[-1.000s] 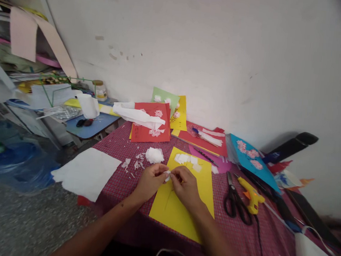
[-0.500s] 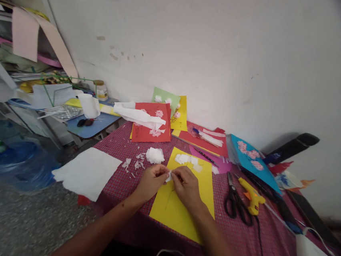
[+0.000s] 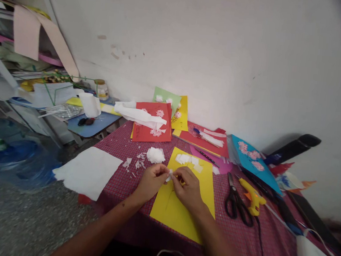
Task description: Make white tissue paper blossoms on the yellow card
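Observation:
Between the fingertips of my left hand point(image 3: 153, 181) and my right hand point(image 3: 187, 187) is a small piece of white paper point(image 3: 170, 175). Both hands pinch it above the yellow sheet point(image 3: 165, 211), which bears a thin dark drawn line. Small white paper pieces point(image 3: 186, 159) lie on the sheet's upper part, just beyond my fingers. A pile of white paper point(image 3: 156, 155) sits on the checked cloth to the left, with torn scraps point(image 3: 139, 164) beside it.
Black scissors point(image 3: 235, 202) and a yellow glue gun point(image 3: 253, 195) lie to the right, its cord trailing forward. A large white sheet point(image 3: 90, 170) overhangs the left table edge. Red cards point(image 3: 156, 120) and a blue card point(image 3: 253, 162) with pink flowers stand behind.
Both hands stay in nearly the same place, still pinching the white paper piece; the fingers have shifted only slightly. The whole view has moved a little.

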Available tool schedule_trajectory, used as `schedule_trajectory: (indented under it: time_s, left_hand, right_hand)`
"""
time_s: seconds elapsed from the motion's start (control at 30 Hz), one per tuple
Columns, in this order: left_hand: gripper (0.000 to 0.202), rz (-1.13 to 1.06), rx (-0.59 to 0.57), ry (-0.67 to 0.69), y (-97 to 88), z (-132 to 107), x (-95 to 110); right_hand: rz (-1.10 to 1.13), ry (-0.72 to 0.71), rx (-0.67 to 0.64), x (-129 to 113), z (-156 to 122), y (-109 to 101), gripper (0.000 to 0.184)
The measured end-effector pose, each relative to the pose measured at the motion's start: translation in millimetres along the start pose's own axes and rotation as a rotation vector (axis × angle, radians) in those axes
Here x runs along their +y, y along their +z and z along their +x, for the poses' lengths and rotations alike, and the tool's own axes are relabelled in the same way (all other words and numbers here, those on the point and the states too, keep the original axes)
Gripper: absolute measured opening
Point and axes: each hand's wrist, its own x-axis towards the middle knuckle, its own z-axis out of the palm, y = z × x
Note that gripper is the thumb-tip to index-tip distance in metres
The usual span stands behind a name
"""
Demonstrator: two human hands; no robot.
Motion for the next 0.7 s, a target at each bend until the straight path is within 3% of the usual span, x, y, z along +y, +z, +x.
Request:
schedule_trajectory:
  time_s: [0.7]
  left_hand:
    - [0.016,0.044,0.000,-0.003,-1.9,0.9,-1.8]
  right_hand:
    - [-0.055,-0.023,-0.020,5.8,-0.8,2.9,0.009]
